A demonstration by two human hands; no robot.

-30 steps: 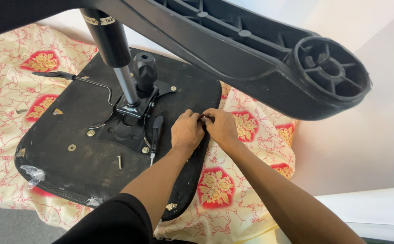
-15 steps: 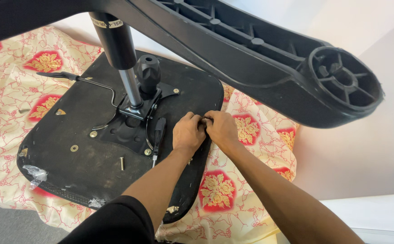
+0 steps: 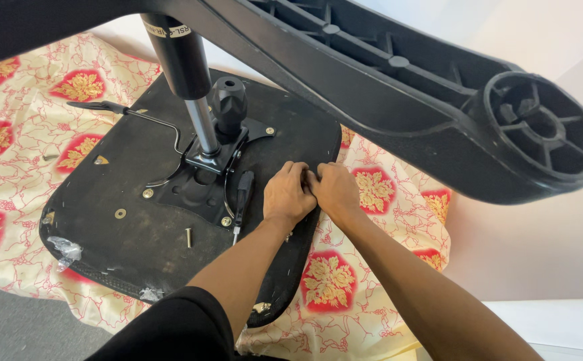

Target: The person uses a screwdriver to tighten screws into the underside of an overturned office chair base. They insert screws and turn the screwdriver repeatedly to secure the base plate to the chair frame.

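1. Head view: two bare hands, one upturned black seat pan (image 3: 137,241), one black-handled screwdriver (image 3: 242,200), one loose bolt (image 3: 188,237).
2. The left hand (image 3: 288,195) and right hand (image 3: 335,190) press together, fingers curled, at the seat pan's right edge; whether they pinch anything, I cannot tell. The screwdriver lies just beside the left hand.
3. Compared with half a second ago, both hands stay at the same spot.

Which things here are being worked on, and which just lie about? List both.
In hand:
left hand
right hand
black seat bottom
Both hands press together at its edge; what the fingers pinch is hidden.

Lying about:
screwdriver
loose bolt
patterned cloth
chair base leg
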